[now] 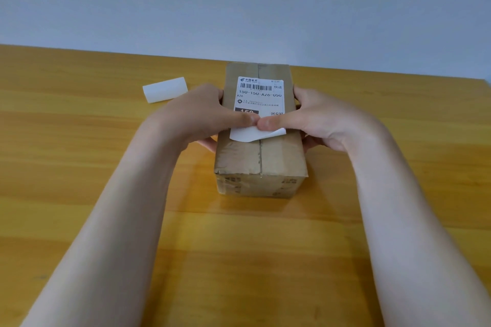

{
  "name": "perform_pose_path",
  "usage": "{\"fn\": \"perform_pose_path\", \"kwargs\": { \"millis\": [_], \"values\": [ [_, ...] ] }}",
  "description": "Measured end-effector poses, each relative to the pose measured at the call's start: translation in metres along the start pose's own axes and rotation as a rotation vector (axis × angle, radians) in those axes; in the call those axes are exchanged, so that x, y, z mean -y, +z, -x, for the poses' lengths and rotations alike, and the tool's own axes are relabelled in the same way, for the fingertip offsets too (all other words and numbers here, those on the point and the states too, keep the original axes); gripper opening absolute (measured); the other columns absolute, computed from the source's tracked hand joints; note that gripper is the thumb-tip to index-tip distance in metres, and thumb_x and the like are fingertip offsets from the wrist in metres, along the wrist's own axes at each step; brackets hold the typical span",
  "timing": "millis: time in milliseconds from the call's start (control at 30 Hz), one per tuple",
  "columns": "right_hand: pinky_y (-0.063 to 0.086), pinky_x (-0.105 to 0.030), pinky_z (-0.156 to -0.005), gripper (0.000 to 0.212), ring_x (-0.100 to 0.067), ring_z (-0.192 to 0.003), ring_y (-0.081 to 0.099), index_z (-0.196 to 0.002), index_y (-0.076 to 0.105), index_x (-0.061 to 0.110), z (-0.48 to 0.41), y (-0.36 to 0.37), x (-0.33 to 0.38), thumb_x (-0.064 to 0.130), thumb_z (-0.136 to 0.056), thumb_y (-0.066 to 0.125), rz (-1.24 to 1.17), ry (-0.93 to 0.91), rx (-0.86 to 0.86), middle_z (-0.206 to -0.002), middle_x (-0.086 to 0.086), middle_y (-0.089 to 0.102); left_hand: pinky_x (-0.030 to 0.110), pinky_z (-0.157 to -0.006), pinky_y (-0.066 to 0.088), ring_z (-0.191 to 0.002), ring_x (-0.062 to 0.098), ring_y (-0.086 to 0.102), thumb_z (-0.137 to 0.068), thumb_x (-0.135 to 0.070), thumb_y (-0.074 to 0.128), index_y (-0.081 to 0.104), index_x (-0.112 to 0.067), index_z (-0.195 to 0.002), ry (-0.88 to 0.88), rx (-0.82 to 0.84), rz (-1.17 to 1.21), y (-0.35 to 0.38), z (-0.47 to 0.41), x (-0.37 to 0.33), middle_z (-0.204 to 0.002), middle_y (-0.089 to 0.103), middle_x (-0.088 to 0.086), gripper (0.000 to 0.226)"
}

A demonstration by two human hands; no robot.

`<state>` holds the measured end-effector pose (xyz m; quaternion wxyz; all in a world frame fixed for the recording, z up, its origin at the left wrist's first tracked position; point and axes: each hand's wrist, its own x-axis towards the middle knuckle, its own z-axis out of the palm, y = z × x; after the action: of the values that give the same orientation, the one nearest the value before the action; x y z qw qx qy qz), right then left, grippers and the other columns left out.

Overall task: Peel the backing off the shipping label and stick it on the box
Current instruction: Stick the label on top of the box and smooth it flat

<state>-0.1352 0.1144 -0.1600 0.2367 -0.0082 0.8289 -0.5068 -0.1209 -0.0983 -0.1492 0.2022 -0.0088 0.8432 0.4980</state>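
Note:
A brown taped cardboard box (259, 162) stands lengthwise on the wooden table. The white shipping label (259, 93), with a barcode and printed text, lies on the box's top towards the far end. Its near edge (255, 135) curls up off the cardboard. My left hand (202, 111) wraps the box's left side and my right hand (314, 117) wraps its right side. Both thumbs meet tip to tip on the lower part of the label and press on it. The fingers behind the box are mostly hidden.
A curled white strip of backing paper (164, 89) lies on the table (79, 167) to the left of the box, just beyond my left hand. A plain pale wall runs behind the table's far edge.

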Motion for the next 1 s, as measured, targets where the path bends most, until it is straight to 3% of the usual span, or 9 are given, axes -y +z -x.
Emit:
{"fn": "perform_pose_path", "kwargs": {
  "millis": [100,200,300,400,500,600,700,833,1000],
  "values": [
    [0.066,-0.050,-0.079,0.099,-0.021,-0.108,0.076,-0.132,0.061,0.041,0.002,-0.002,-0.001,0.047,-0.039,0.095,0.030,-0.010,0.045,-0.118,0.013,0.079,0.032,-0.071,0.066,-0.089,0.001,0.077,-0.087,-0.032,0.083,0.073,-0.040,-0.099,0.044,0.095,-0.028,-0.004,0.005,0.001,-0.096,0.080,-0.023,0.018],
    [0.062,-0.063,-0.087,0.097,-0.024,-0.112,0.076,-0.135,0.059,0.036,0.004,-0.006,-0.003,0.035,-0.046,0.098,0.023,-0.031,0.106,-0.120,0.008,0.079,0.032,-0.073,0.066,-0.092,0.001,0.077,-0.081,-0.029,0.088,0.072,-0.039,-0.105,0.072,0.156,-0.048,-0.008,0.008,0.001,-0.101,0.079,-0.025,0.030],
    [0.060,-0.066,-0.090,0.089,-0.023,-0.114,0.075,-0.136,0.057,0.035,0.007,-0.009,-0.004,0.022,-0.057,0.095,0.014,-0.057,0.164,-0.121,0.007,0.079,0.035,-0.078,0.066,-0.094,0.003,0.077,-0.078,-0.025,0.090,0.072,-0.036,-0.110,0.071,0.180,-0.049,-0.010,0.009,0.002,-0.104,0.080,-0.023,0.038],
    [0.066,-0.057,-0.079,0.087,-0.024,-0.111,0.076,-0.138,0.056,0.036,0.006,-0.008,-0.004,0.029,-0.060,0.094,0.025,-0.041,0.143,-0.121,0.008,0.078,0.036,-0.077,0.066,-0.094,0.004,0.077,-0.080,-0.031,0.088,0.073,-0.038,-0.106,0.071,0.151,-0.050,-0.008,0.009,0.002,-0.102,0.080,-0.023,0.031],
    [0.066,-0.045,-0.069,0.059,-0.028,-0.107,0.076,-0.134,0.060,0.040,0.004,-0.001,0.000,0.047,-0.081,0.086,-0.004,0.004,0.015,-0.118,0.008,0.079,0.033,-0.068,0.067,-0.086,0.006,0.079,-0.089,-0.045,0.078,0.074,-0.036,-0.105,0.028,0.021,-0.034,0.000,0.006,0.000,-0.094,0.081,-0.017,0.019],
    [0.066,-0.046,-0.074,0.039,-0.022,-0.098,0.077,-0.127,0.063,0.042,0.001,0.006,0.004,0.054,-0.091,0.074,0.023,0.018,-0.096,-0.109,0.012,0.079,0.038,-0.068,0.068,-0.077,0.014,0.080,-0.091,-0.055,0.072,0.076,-0.030,-0.104,-0.044,-0.115,-0.030,0.007,0.001,-0.002,-0.089,0.082,-0.011,0.029],
    [0.066,-0.051,-0.080,0.046,-0.020,-0.101,0.076,-0.126,0.063,0.043,-0.001,0.008,0.003,0.056,-0.085,0.078,0.037,0.002,-0.097,-0.110,0.014,0.079,0.035,-0.066,0.067,-0.076,0.012,0.080,-0.091,-0.050,0.074,0.076,-0.032,-0.097,-0.021,-0.101,-0.029,0.005,-0.001,0.000,-0.084,0.082,-0.013,0.020],
    [0.064,-0.061,-0.084,0.076,-0.021,-0.106,0.076,-0.129,0.062,0.041,0.003,0.002,-0.001,0.055,-0.060,0.090,0.023,-0.005,-0.038,-0.116,0.013,0.079,0.028,-0.066,0.065,-0.084,0.004,0.079,-0.086,-0.038,0.083,0.075,-0.035,-0.098,0.011,0.038,-0.022,-0.003,0.003,0.001,-0.092,0.082,-0.017,0.014],
    [0.064,-0.061,-0.085,0.082,-0.019,-0.106,0.077,-0.133,0.060,0.038,0.004,-0.001,-0.001,0.041,-0.060,0.099,0.042,-0.039,0.021,-0.118,0.012,0.079,0.027,-0.070,0.064,-0.087,-0.002,0.076,-0.082,-0.036,0.086,0.071,-0.044,-0.097,0.082,0.130,-0.057,-0.005,0.006,-0.001,-0.095,0.080,-0.026,0.022]
  ]
}}
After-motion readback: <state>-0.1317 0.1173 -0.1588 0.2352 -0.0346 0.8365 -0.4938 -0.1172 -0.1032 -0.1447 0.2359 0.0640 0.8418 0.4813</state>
